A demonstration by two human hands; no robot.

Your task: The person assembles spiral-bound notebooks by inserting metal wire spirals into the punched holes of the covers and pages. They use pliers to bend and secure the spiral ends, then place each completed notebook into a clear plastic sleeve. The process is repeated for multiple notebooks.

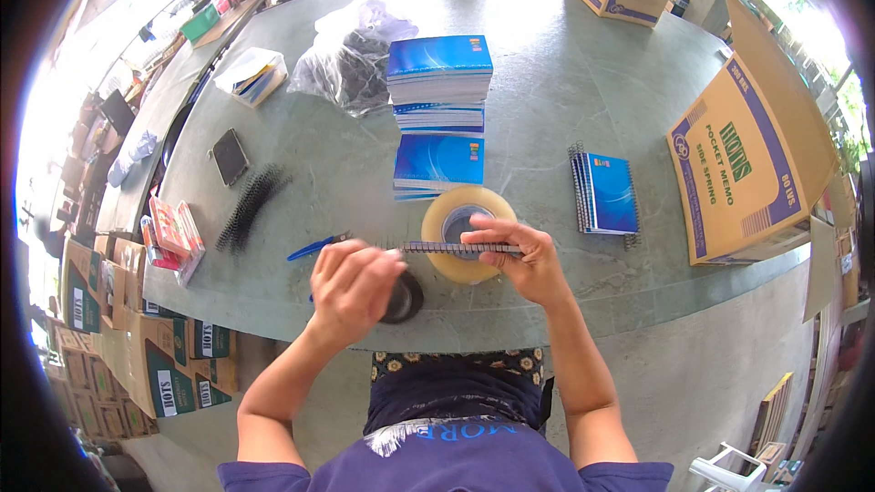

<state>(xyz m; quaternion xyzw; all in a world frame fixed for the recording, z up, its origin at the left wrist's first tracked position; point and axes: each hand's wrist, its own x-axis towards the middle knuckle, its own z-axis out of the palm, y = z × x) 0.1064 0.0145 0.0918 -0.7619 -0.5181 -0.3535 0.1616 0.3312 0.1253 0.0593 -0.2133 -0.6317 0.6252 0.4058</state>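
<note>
A small spiral notebook (447, 248) is held edge-on above the table, its dark coil along the side facing up. My right hand (527, 260) grips its right end between thumb and fingers. At the coil's left end is my left hand (351, 281), slightly blurred, its fingers curled together in a pinch; what they hold is hidden. Beneath the notebook lies a large roll of clear tape (440, 266). A black tape roll (402, 299) sits partly behind my left hand, and a blue-handled tool (312, 248) is just beyond it.
Blue notebook stacks (439, 59) stand ahead, with coil-bound notebooks (609, 193) to the right. A heap of black coils (248, 208), a phone (228, 157), a plastic bag (351, 59) and a paper-filled container (252, 77) lie left. An open carton (738, 155) stands at the right edge.
</note>
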